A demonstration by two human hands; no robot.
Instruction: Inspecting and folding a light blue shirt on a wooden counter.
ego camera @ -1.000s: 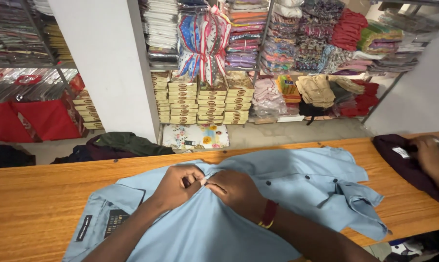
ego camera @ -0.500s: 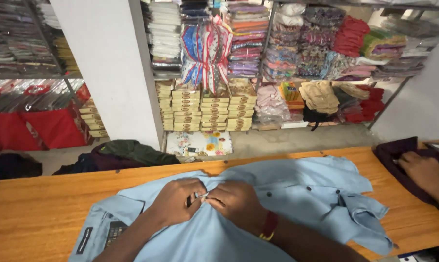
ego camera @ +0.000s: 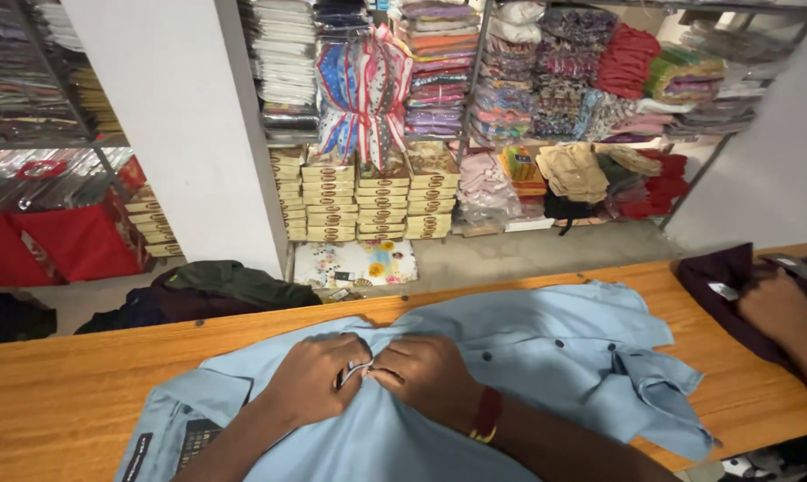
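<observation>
A light blue buttoned shirt point(ego camera: 528, 357) lies spread on the wooden counter point(ego camera: 55, 393), with dark buttons down its front. My left hand point(ego camera: 310, 379) and my right hand point(ego camera: 426, 375) meet at the middle of the shirt near its collar, both pinching the fabric at one spot. A red band sits on my right wrist point(ego camera: 486, 415). A dark tag point(ego camera: 194, 439) shows on the shirt at the lower left.
Another person's hand point(ego camera: 778, 308) rests on a dark maroon garment point(ego camera: 734, 286) at the counter's right end. Beyond the counter lie dark clothes point(ego camera: 207, 290) on the floor, a white pillar point(ego camera: 176, 125), stacked boxes point(ego camera: 368, 192) and shelves of folded fabric point(ego camera: 546, 80).
The view has dipped and shifted slightly; my hands stay pinched together on the shirt's middle. The other person's hand has moved a little on the dark garment.
</observation>
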